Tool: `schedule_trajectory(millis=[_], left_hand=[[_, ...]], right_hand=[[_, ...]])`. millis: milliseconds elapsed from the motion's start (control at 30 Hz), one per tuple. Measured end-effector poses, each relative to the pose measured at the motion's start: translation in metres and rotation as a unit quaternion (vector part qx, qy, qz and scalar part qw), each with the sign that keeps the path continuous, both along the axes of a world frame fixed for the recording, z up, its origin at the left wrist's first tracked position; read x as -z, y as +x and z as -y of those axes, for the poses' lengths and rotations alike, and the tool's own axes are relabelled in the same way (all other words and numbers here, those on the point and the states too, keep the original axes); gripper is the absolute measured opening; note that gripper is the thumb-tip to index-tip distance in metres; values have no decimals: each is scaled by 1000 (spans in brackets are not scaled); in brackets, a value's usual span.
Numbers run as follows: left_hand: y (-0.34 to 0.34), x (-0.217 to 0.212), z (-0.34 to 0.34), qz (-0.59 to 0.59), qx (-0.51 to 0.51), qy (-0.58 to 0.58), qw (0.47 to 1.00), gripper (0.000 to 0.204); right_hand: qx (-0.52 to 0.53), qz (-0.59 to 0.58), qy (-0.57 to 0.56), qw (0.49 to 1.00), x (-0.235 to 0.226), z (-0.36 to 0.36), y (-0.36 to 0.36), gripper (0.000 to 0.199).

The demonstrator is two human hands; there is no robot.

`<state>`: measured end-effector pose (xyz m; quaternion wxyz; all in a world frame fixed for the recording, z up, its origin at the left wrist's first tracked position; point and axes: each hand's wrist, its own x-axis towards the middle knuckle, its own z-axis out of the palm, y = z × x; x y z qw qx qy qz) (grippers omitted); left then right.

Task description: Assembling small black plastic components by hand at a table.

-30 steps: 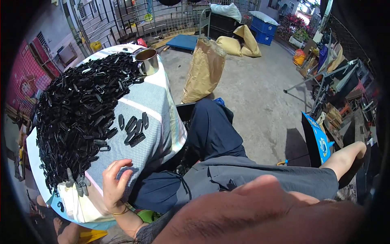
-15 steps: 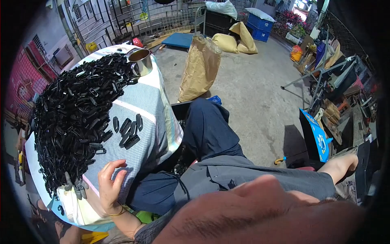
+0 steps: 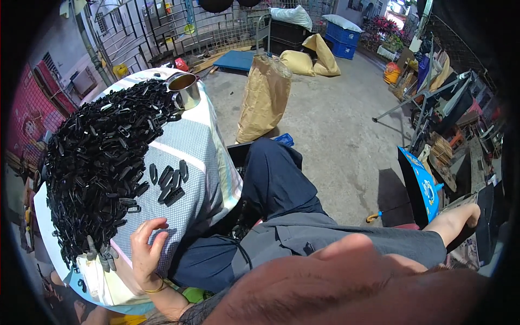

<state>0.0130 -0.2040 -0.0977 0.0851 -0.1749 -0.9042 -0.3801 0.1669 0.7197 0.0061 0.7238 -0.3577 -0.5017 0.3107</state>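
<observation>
My left hand (image 3: 147, 248), with a gold bangle on its wrist, is raised beside the cloth-covered table at my left. Its thumb and fingers are apart and curved, with nothing between them. Beyond the fingertips, a small group of black oblong plastic pieces (image 3: 171, 185) lies on the checked cloth (image 3: 181, 140). A large heap of similar black pieces (image 3: 95, 157) covers the table's left and far side. Next to the heap's near edge is a pale glove (image 3: 103, 260) with grey fingertips; whether a hand fills it, I cannot tell. My right upper arm stretches to the right, its hand out of sight.
A metal mug (image 3: 184, 92) stands at the table's far right. Beyond my knee is a tall brown paper sack (image 3: 264, 100). On the right are a blue umbrella (image 3: 425, 187) and a metal stand (image 3: 420, 97). Blue crates (image 3: 342, 40) and yellowish sacks (image 3: 298, 62) are farther back.
The view has shifted slightly. My left hand keeps nearly the same curved pose, and the black pieces show no visible rearrangement.
</observation>
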Motion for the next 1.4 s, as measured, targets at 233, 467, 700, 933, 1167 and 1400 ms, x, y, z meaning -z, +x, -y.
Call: schedule_trajectory(millis=[233,467,700,933,1167,1400], left_hand=[[2,2,2,1,-1,4,1000,25],[6,10,-1,14,-31,29,999,22],[13,1,-4,43,-49,18,998,23],[-14,9,-7,29,-16,-18,999,22],[-28,8,2,-13,-76,-99,992,23],[-38,33,-11,23,-169,-74,983,67]], right_hand=[[-71,-7,8,997,8,-18,12,38],[-184,9,3,983,22,-28,-38,38],[-315,27,-17,948,49,-30,-126,38],[-493,45,-16,869,43,6,-307,38],[-759,281,341,478,75,516,-417,30],[-826,98,530,166,142,751,-405,49]])
